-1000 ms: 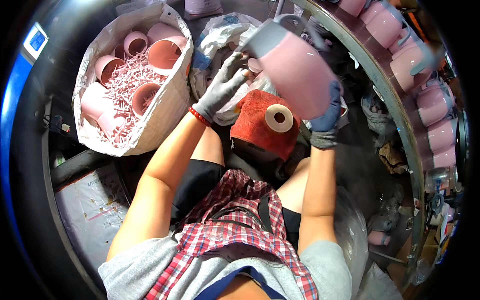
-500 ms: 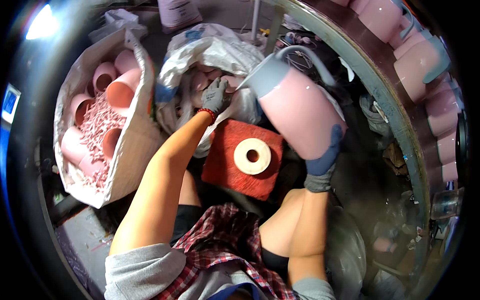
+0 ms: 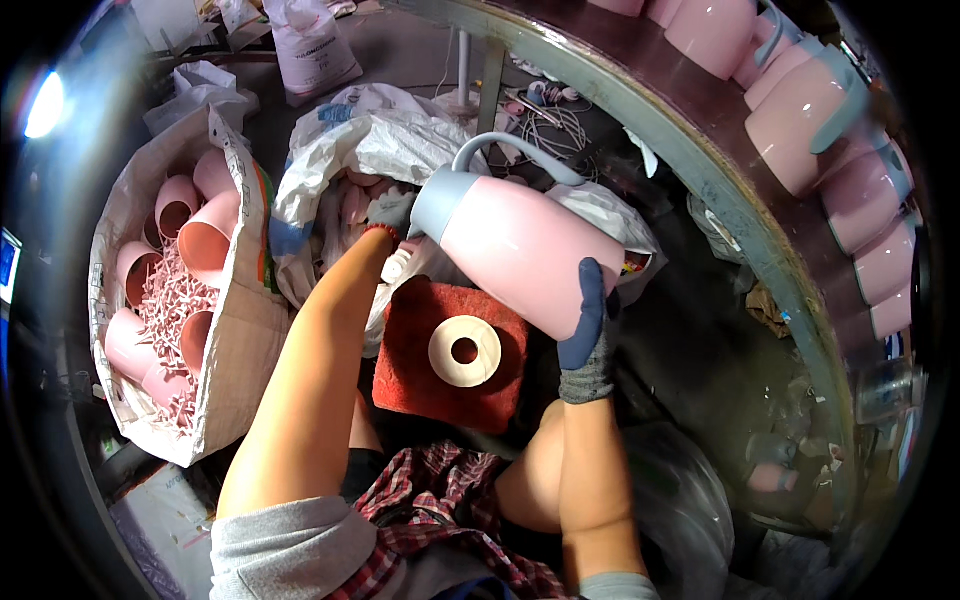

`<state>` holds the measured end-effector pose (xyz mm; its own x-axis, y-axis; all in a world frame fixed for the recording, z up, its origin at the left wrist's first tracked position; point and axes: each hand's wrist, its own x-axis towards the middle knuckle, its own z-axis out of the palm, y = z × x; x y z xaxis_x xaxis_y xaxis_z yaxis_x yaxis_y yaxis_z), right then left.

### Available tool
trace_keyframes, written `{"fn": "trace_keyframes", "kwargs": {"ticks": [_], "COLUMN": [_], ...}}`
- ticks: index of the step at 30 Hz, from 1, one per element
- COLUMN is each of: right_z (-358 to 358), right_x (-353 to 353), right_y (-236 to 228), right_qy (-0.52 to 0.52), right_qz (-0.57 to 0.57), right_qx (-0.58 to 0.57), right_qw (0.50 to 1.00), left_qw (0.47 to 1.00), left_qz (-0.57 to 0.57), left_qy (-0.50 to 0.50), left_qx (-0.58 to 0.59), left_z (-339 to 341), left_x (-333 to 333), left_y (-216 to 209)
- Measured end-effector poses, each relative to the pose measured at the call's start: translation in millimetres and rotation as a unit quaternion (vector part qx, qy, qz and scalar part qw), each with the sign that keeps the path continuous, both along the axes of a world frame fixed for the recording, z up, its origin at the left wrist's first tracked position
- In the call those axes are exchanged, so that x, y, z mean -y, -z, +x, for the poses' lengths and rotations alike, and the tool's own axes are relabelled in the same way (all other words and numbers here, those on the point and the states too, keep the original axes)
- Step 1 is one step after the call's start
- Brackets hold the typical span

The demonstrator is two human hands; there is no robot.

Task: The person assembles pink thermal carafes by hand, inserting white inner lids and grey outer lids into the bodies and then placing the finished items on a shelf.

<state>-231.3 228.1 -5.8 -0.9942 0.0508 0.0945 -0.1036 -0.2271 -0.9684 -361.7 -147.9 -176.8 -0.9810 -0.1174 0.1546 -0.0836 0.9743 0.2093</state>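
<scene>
My right hand (image 3: 588, 325), in a navy and grey glove, grips the base end of a glossy pink jug (image 3: 530, 245). The jug lies tilted in the air, its grey collar and spout pointing left and its grey handle uppermost. My left hand (image 3: 391, 210), in a grey glove, reaches into a white woven sack (image 3: 400, 143) among pink plastic pieces (image 3: 355, 203). Its fingers are hard to make out there. Below the jug, a cream ring (image 3: 481, 371) with a central hole rests on a red fuzzy block (image 3: 408, 388) in front of my lap.
At left stands another white sack (image 3: 245, 365) with pink cylinders (image 3: 208, 240) and many small pink parts (image 3: 170, 310). A curved metal-edged bench (image 3: 690, 155) bends round the right, carrying several pink jugs (image 3: 800, 120). Cables (image 3: 555, 135) lie behind my jug.
The jug has swung left and lies closer to level, its collar now near my left hand. My left hand still reaches into the sack, its fingers less visible. The whole view has shifted.
</scene>
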Motion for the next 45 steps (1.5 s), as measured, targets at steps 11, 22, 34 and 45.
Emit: {"fn": "trace_keyframes", "kwargs": {"ticks": [11, 22, 34, 45], "right_z": [25.6, 118.4, 199.1, 174.0], "right_x": [-37.5, -34.3, -78.6, -40.4], "right_y": [-9.1, -52.3, -67.2, -28.8], "right_qy": [0.006, -0.062, -0.122, -0.134], "right_qz": [0.104, -0.006, 0.133, 0.308], "right_qx": [-0.038, -0.182, -0.209, -0.303], "right_qw": [0.994, 0.981, 0.961, 0.892], "left_qw": [0.632, 0.63, 0.715, 0.831], "left_qz": [0.772, 0.771, 0.677, 0.285], "left_qy": [0.043, 0.092, 0.105, 0.324], "left_qx": [-0.044, -0.011, 0.142, -0.351], "left_z": [179.7, 304.7, 355.6, 398.8], "left_x": [-55.1, -65.1, -90.2, -121.9], "left_y": [-147.5, -214.5, -234.4, -294.9]}}
